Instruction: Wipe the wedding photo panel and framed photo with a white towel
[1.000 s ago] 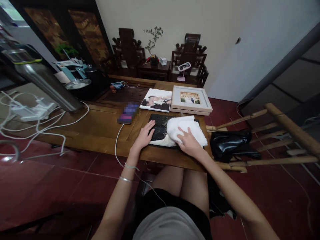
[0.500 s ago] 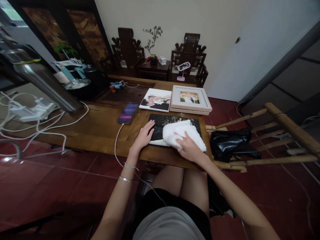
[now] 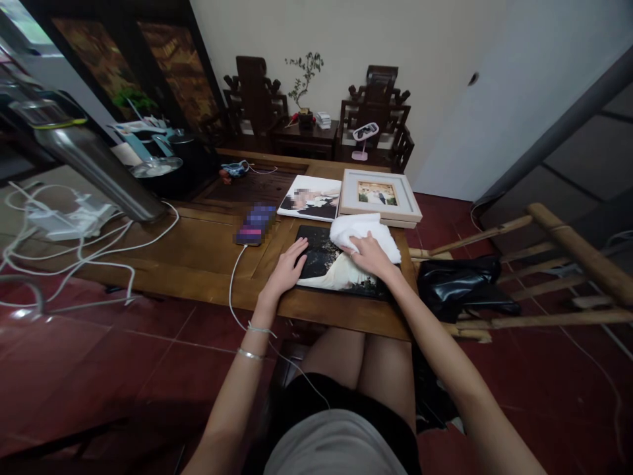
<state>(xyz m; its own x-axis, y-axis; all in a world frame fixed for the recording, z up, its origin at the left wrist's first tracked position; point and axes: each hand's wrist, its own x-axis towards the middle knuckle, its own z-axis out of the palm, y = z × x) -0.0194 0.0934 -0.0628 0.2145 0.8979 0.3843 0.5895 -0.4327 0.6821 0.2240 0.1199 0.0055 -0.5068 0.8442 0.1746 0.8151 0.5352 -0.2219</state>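
A dark photo panel (image 3: pixel 316 254) with a pale dress pictured on it lies flat near the table's front edge. My left hand (image 3: pixel 288 265) rests with fingers stretched out on the panel's left edge. My right hand (image 3: pixel 368 254) grips a folded white cloth (image 3: pixel 363 229) and presses it on the panel's upper right part, which the cloth hides. Just behind are a white photo panel (image 3: pixel 311 198) and a stack of light-framed pictures (image 3: pixel 410 198). The cloth's far edge reaches the front of that stack.
On the wooden table (image 3: pixel 198 257), a phone (image 3: pixel 256 224) on a white cable lies left of the panel. A steel flask (image 3: pixel 99 165) and a power strip with tangled cords (image 3: pixel 64 221) are further left. A bamboo chair (image 3: pixel 504 227) holding a black bag (image 3: pixel 459 287) stands at right.
My right hand has slid the cloth away from me across the panel, from its front right to its upper right, uncovering the pictured dress. My left hand has stayed in place.
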